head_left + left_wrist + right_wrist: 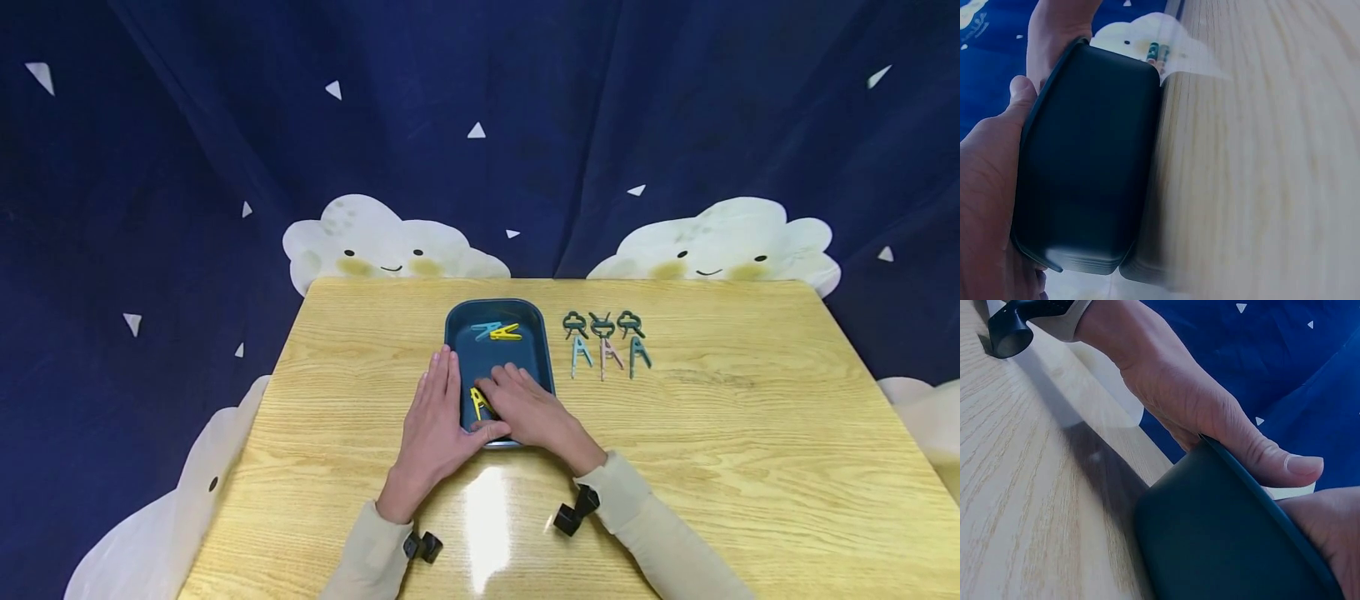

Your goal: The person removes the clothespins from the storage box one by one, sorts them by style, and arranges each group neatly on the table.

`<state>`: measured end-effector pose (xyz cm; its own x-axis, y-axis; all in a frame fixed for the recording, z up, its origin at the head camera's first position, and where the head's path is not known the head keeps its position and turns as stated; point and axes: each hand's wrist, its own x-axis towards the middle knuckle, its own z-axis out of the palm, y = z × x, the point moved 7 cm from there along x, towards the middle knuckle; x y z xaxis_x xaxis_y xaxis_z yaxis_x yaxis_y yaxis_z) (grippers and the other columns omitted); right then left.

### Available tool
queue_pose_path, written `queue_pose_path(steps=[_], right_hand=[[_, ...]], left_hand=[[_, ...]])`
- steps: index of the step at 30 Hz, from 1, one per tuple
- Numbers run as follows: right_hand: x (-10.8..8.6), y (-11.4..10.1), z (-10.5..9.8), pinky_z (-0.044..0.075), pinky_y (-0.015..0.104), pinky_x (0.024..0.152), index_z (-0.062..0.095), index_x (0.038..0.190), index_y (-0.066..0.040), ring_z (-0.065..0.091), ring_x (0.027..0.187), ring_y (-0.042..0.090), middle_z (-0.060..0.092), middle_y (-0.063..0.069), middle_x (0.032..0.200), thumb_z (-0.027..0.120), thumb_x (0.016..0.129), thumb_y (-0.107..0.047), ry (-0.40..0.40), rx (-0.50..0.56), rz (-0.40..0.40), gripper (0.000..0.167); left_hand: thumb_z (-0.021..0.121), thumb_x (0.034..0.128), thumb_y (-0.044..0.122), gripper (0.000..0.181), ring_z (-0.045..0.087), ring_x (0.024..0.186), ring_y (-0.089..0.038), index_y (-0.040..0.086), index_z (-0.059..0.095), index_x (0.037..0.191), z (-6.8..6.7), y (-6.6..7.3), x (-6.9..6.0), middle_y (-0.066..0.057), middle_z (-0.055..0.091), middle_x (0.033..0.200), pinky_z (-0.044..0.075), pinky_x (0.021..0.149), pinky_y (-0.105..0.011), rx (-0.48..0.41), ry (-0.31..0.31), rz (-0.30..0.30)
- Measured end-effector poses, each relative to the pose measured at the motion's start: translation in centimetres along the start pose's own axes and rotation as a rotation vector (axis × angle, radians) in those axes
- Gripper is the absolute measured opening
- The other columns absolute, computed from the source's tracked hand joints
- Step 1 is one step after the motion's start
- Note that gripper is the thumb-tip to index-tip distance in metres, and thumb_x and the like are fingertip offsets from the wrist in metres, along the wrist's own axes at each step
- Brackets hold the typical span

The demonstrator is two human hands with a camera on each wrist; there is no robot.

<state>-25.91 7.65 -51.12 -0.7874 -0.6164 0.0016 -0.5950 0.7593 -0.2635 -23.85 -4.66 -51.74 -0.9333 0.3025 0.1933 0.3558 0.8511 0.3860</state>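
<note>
A dark teal tray (487,358) stands on the table, its long side running away from me. My left hand (435,417) rests along its left rim with straight fingers, the thumb reaching over the near end. My right hand (525,408) dips over the right rim into the tray; its fingertips are partly hidden. Beside those fingers lies a yellow clothespin (477,403), partly covered by the hand. Farther back inside the tray, a blue clothespin (483,330) and another yellow clothespin (507,333) lie together. From the side, the right thumb (1300,465) extends above the tray's wall (1222,531).
Right of the tray, dark green cloud-shaped clips (574,323) form a row. Below them lie a light blue clothespin (581,354), a pink clothespin (611,353) and a green clothespin (638,355). A dark blue curtain (480,183) hangs behind the wooden table (735,450).
</note>
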Motion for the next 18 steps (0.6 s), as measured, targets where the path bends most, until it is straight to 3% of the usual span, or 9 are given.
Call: queue_pose_path(steps=[6, 12, 18], right_hand=[[0.00, 0.04, 0.10, 0.047, 0.046, 0.096, 0.053, 0.150, -0.005, 0.048, 0.104, 0.025, 0.061, 0.012, 0.124, 0.068, 0.096, -0.056, -0.026, 0.007, -0.003, 0.076], [0.02, -0.02, 0.13, 0.047, 0.044, 0.093, 0.059, 0.145, -0.006, 0.047, 0.100, 0.024, 0.061, 0.010, 0.121, 0.074, 0.096, -0.039, -0.033, -0.006, -0.023, 0.061], [0.09, -0.07, 0.11, 0.046, 0.042, 0.088, 0.063, 0.140, -0.006, 0.048, 0.098, 0.024, 0.062, 0.011, 0.118, 0.075, 0.097, -0.031, -0.027, 0.001, -0.034, 0.051]], left_hand=[[0.053, 0.0799, 0.092, 0.132, -0.004, 0.162, -0.019, 0.003, 0.009, 0.167, 0.06, -0.02, 0.05, -0.013, 0.006, 0.176, 0.015, 0.130, -0.046, -0.010, -0.004, -0.008], [0.050, 0.0794, 0.094, 0.133, 0.000, 0.162, -0.022, 0.002, 0.010, 0.167, 0.03, -0.06, 0.02, -0.013, 0.006, 0.176, 0.016, 0.129, -0.047, -0.003, 0.001, -0.013], [0.052, 0.0793, 0.093, 0.133, 0.001, 0.162, -0.023, 0.002, 0.012, 0.167, -0.06, 0.04, -0.02, -0.014, 0.006, 0.176, 0.016, 0.129, -0.047, -0.016, 0.006, -0.011]])
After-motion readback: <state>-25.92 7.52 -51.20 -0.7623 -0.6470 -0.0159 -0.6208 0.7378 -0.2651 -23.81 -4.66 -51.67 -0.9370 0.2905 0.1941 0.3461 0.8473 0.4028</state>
